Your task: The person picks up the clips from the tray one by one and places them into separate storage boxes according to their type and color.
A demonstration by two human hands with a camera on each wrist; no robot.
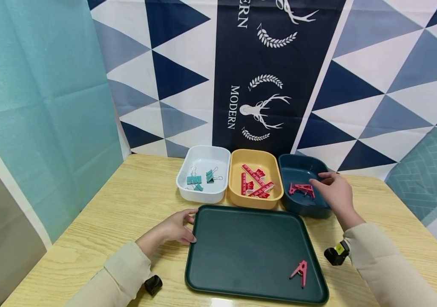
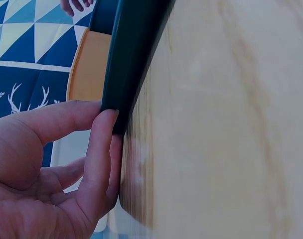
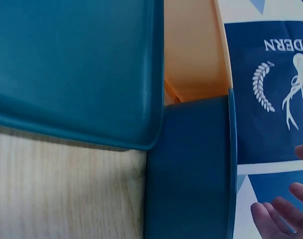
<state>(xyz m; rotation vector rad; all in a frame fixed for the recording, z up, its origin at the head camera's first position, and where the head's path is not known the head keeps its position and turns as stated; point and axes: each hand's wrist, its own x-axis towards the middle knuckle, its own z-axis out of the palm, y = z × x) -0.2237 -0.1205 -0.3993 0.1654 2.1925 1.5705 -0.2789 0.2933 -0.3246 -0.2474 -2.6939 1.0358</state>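
Observation:
My left hand (image 1: 176, 227) holds the left edge of a dark green tray (image 1: 241, 247), with thumb and fingers at its rim. Close up in the left wrist view, the fingertips meet the tray's wall (image 2: 124, 64). On the tray's lower right lies one pink clothespin (image 1: 300, 273). Above the right side of a dark blue bin (image 1: 300, 209), my right hand (image 1: 335, 192) hovers with fingers loosely bent and apart, nothing between them. Several pink clothespins (image 1: 302, 189) lie in that bin, left of the hand. The right wrist view shows the fingers (image 3: 286, 214) spread beyond the bin's wall.
A yellow bin (image 1: 257, 202) with red ruler-like clips (image 1: 257, 175) stands left of the blue one. Further left is a white bin (image 1: 203, 196) holding teal binder clips (image 1: 194, 179). A patterned cloth (image 1: 180, 123) hangs behind the wooden table (image 1: 126, 200).

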